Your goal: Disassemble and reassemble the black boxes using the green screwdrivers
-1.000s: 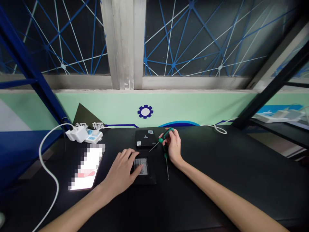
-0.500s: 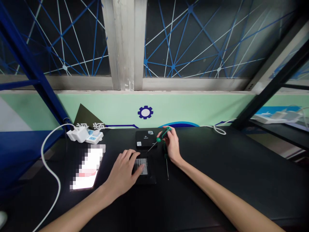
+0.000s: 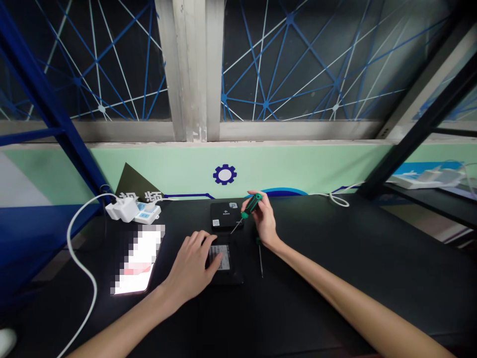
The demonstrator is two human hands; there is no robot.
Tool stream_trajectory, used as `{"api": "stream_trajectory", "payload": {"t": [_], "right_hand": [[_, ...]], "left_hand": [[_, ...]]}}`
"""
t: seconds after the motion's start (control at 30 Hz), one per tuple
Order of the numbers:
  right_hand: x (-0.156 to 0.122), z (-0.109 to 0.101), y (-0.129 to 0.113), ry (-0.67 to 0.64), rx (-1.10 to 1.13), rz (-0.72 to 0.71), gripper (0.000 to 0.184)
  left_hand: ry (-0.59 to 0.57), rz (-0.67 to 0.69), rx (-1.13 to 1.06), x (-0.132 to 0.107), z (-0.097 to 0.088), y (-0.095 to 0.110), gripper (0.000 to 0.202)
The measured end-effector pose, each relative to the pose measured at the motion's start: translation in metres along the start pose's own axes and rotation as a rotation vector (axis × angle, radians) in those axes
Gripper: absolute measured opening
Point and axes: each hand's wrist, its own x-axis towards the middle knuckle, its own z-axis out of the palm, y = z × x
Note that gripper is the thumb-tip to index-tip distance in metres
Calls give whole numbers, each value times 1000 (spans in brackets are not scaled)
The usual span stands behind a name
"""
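My left hand (image 3: 194,266) lies flat with spread fingers on a black flat box with a white label (image 3: 222,263) on the black table (image 3: 335,278). My right hand (image 3: 263,219) is raised just right of it, pinching a small green-handled screwdriver (image 3: 246,213) whose thin tip points down-left. A second black box (image 3: 224,215) sits behind the first, under that tip. Another green-handled screwdriver (image 3: 260,256) lies on the table beside my right wrist.
A lit phone (image 3: 137,258) lies left of my left hand. A white power strip with a charger (image 3: 130,210) and a white cable (image 3: 80,258) are at the back left. A wall with a gear sign (image 3: 224,175) stands behind; blue and black rack posts flank the table.
My right hand has lifted the screwdriver slightly and turned it, the tip now over the rear box. My left hand has stayed on the labelled box.
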Motion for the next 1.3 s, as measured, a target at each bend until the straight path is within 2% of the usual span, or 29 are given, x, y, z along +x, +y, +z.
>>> {"api": "stream_trajectory", "payload": {"t": [0.2,0.37,0.5,0.67,0.8,1.0,1.17,1.3], "right_hand": [[7,5,-1,-45,111,21,28],[19,12,-7,-179,63,46,24],[26,19,-7,-258,38,84,25],[24,27,-4,-235,69,104,25],[25,35,-7,-211,228,154,22],[34,52,-19,-83,360,239,21],[45,63,-19,-64,432,452,28],[50,66,-9,-16,487,515,33]], "left_hand": [[2,6,15,0,1,0,30],[44,11,25,0,4,-3,32],[31,17,30,1,7,-7,35],[20,9,29,2,6,-4,39],[24,-18,34,1,6,1,45],[41,-17,57,2,9,4,41],[10,-10,65,6,6,4,33],[6,-14,77,7,4,4,29]]}}
